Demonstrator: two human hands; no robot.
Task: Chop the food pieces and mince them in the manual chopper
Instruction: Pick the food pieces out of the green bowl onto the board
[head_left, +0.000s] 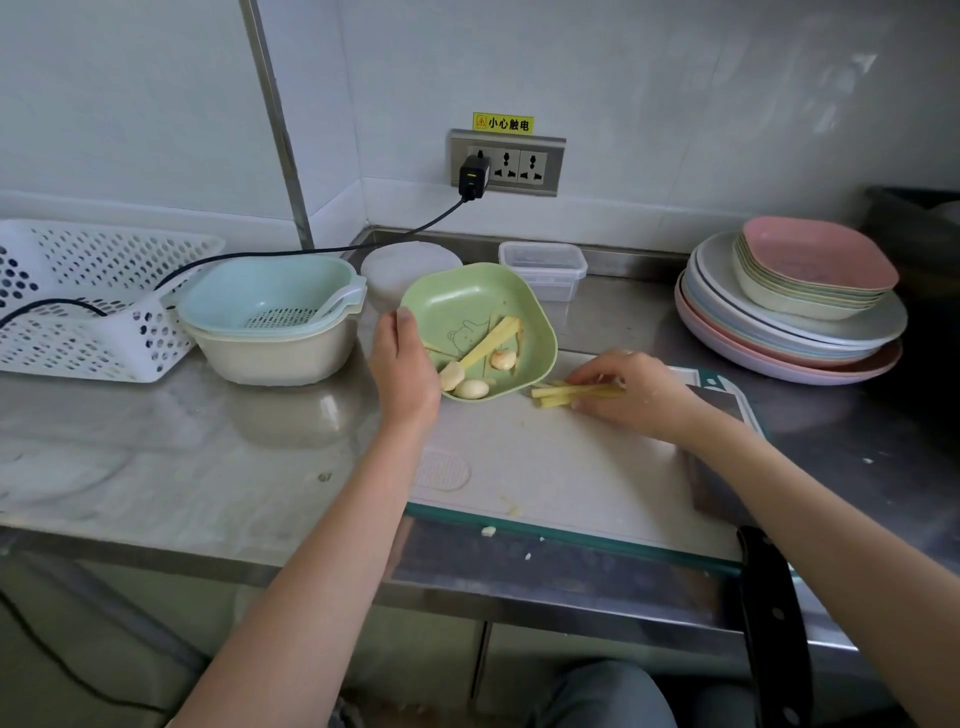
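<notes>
My left hand (402, 364) grips the left rim of a green square plate (467, 301), tilted toward me over the far edge of the white cutting board (561, 467). In the plate lie three peeled garlic cloves (470, 387) and a few yellow ginger strips (491, 343). My right hand (631, 387) rests on a small bundle of yellow ginger sticks (566, 392) on the board, fingers curled over their right ends. A knife with a black riveted handle (774, 618) lies at the board's right side, its blade under my right forearm. No chopper is recognisable in view.
A blue colander in a cream bowl (275, 317) and a white perforated basket (88, 296) stand at the left. A white round lid (400, 265) and a clear lidded box (543, 267) sit behind the plate. Stacked plates (789, 312) stand at the right. A black cable (311, 249) runs from the wall socket.
</notes>
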